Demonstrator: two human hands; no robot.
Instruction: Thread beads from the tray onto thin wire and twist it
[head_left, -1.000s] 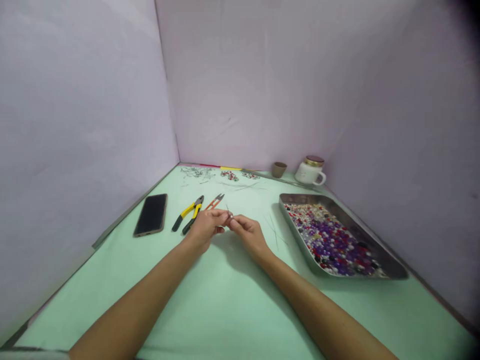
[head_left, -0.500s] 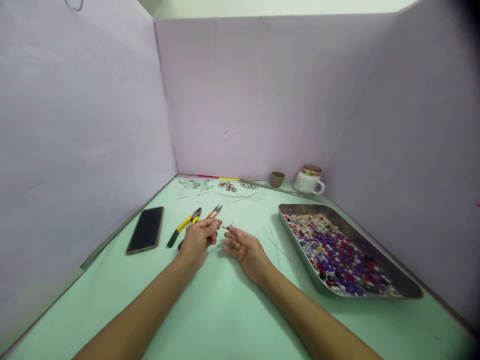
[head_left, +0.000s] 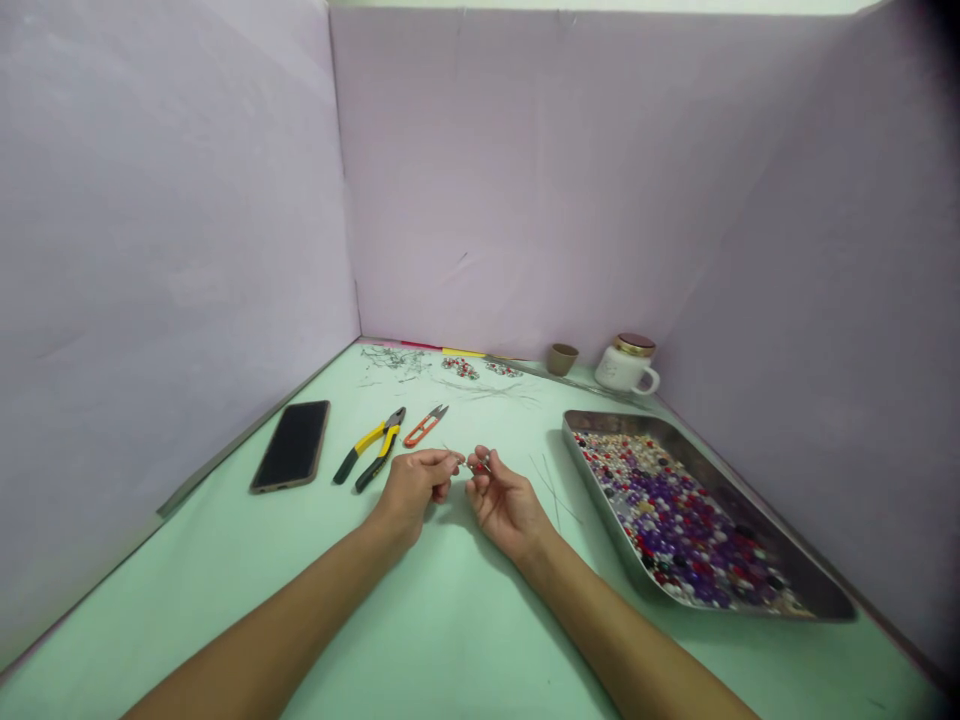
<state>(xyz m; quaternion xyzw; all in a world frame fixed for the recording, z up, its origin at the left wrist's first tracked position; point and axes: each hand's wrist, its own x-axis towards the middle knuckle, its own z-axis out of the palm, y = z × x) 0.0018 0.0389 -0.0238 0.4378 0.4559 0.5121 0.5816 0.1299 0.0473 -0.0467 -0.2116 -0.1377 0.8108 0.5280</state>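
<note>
A small beaded wire piece (head_left: 480, 467) with a red bead spans the gap between my two hands, above the green table (head_left: 450, 630). My left hand (head_left: 417, 487) pinches its left end between thumb and fingers. At its other end, the thumb and curled fingers of my right hand (head_left: 504, 500) grip it. Beyond my left hand lie orange snips (head_left: 425, 427) and, farther left, yellow and black pliers (head_left: 373, 447). Thin wires (head_left: 553, 488) lie to the right of my right hand.
A metal tray (head_left: 611, 540) of mixed beads stands on the right. At left lies a phone (head_left: 292, 445). Along the back are wire pieces (head_left: 395, 360), beaded pieces (head_left: 460, 368), a small brown cup (head_left: 562, 359) and a lidded white mug (head_left: 624, 368). Pale walls enclose the table.
My right hand has closed on the beaded piece. My left hand has shifted right, away from the snips and pliers, which now show fully. The camera view has moved slightly.
</note>
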